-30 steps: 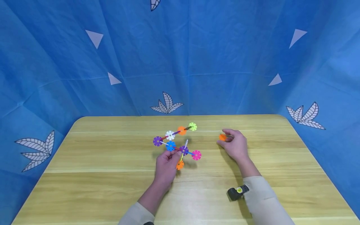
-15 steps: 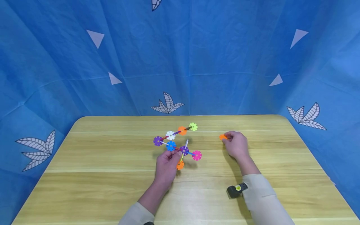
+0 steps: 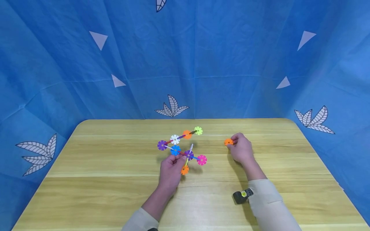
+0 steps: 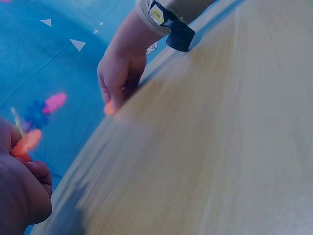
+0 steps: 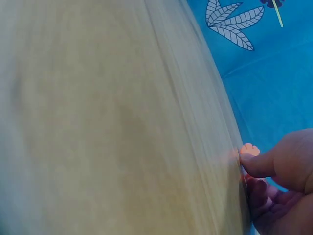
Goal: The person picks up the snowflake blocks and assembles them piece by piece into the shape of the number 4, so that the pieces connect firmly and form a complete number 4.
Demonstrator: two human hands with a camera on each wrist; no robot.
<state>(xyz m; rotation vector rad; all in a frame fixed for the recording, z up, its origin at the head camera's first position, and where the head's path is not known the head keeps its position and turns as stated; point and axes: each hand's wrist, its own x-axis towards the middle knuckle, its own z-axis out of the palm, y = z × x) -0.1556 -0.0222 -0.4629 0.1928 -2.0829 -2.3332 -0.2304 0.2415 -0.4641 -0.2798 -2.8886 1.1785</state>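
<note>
My left hand (image 3: 170,171) pinches a chain of notched plastic discs near its lower middle, holding it above the table. In the head view the chain bends from a yellow-green disc (image 3: 198,130) through orange, a white disc (image 3: 174,139), purple and a blue disc (image 3: 175,150) to a second purple one. From there it branches to a pink disc (image 3: 201,159), an orange disc (image 3: 185,169) and a loose-ended white piece. Off to the right, my right hand (image 3: 242,149) pinches a single orange disc (image 3: 228,142) between thumb and fingers. The right wrist view shows that disc partly hidden by the thumb.
Both hands are over a light wooden table (image 3: 101,192) with rounded far corners. Behind it hangs a blue cloth (image 3: 219,57) printed with leaves and triangles. A black wrist camera (image 3: 242,195) sits by the right cuff.
My right thumb and fingers have closed on the orange disc, and its flat face has turned more into view. The left hand and the chain stay nearly still.
</note>
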